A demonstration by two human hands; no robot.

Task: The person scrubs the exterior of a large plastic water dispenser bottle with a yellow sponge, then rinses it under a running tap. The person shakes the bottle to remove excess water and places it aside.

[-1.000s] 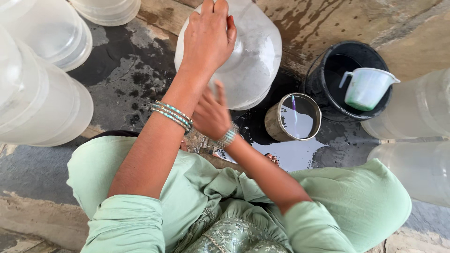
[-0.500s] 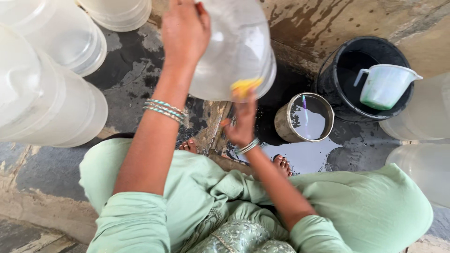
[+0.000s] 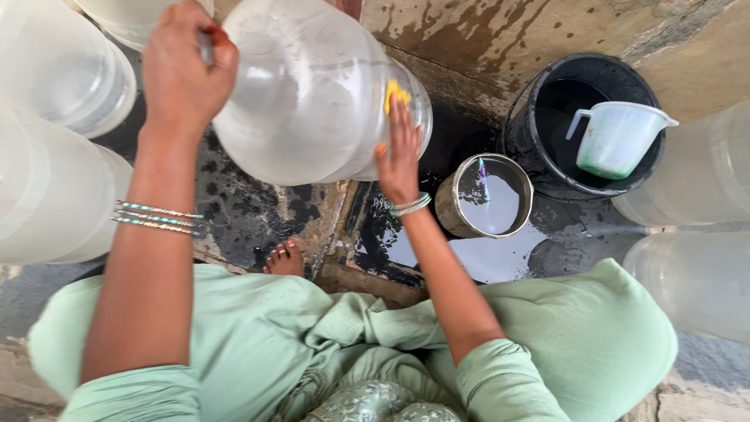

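Note:
A large clear plastic water jar (image 3: pixel 312 94) is held up and tilted in front of me. My left hand (image 3: pixel 186 70) grips it at its upper left end. My right hand (image 3: pixel 398 152) presses a small yellow scrub pad (image 3: pixel 394 92) flat against the jar's right side. Both wrists wear bangles. I squat in light green clothes, with one bare foot (image 3: pixel 283 259) showing on the wet floor below the jar.
A small metal pot (image 3: pixel 484 195) of water stands right of my right hand. Behind it a black bucket (image 3: pixel 582 125) holds a pale green jug (image 3: pixel 617 141). More clear jars stand at the left (image 3: pixel 55 141) and right (image 3: pixel 695 234). The floor is wet and stained.
The jar has been lifted and turned in my left hand. My right hand has slid from below the jar up onto its right side with the yellow pad.

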